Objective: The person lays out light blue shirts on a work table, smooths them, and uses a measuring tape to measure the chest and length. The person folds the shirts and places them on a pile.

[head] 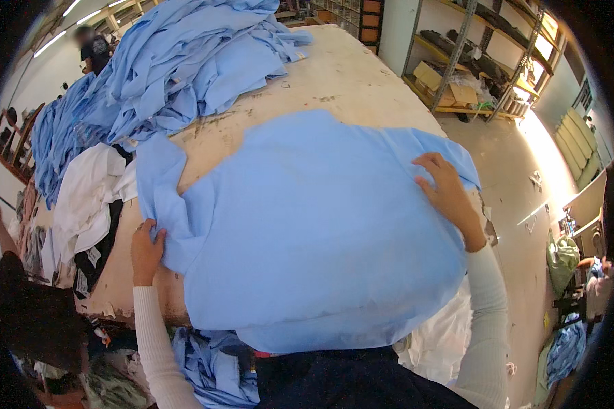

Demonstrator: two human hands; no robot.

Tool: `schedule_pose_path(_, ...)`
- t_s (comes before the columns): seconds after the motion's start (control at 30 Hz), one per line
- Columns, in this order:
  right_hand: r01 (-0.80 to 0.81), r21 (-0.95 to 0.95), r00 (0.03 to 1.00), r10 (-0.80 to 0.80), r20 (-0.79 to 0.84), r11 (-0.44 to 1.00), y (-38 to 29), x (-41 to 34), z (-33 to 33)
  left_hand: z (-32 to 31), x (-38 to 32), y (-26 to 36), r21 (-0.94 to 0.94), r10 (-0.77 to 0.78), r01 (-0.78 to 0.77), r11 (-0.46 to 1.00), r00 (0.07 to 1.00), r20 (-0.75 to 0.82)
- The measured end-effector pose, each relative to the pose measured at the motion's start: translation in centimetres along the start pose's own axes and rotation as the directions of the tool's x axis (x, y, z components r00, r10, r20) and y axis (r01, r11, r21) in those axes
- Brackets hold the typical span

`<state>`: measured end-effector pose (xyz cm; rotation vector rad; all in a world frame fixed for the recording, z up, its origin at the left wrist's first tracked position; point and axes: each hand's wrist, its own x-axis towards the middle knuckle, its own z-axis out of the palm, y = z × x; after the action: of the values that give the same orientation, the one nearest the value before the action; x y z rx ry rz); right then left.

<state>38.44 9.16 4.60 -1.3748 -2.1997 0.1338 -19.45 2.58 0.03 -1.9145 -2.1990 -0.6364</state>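
Note:
A light blue shirt (307, 220) is spread over the table before me, its lower edge hanging over the near side against my dark clothing. At the shirt's left side, by the sleeve, my left hand (148, 250) has its thumb and fingers at the fabric's edge; whether it pinches the cloth is unclear. On the right, my right hand (442, 191) rests over the other sleeve area with thumb and fingers apart. The shirt's left sleeve (158, 174) reaches up the table, while its right one (450, 153) lies towards the table's right edge.
A large pile of blue garments (184, 66) covers the far left of the table (337, 66). White and black garments (92, 189) lie at the left. One person stands far back; another person's dark sleeve (30, 307) is at the left. Metal shelves (450, 61) stand beyond the right edge.

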Motion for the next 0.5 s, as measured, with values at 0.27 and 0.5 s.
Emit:
schedule_pose_path(0.27,-0.138,0.849,0.947,-0.182,0.263,0.509,-14.6,-5.2,-0.1,-10.7,0.7,25.5,-0.876,0.942,-0.347,0.335,0.111,0.317)
schedule_pose_path(0.5,-0.049,0.77,0.849,-0.38,0.368,0.636,-15.0,-8.5,5.0,6.8,13.0,44.3,-0.42,0.825,-0.809,0.412,0.527,-0.206)
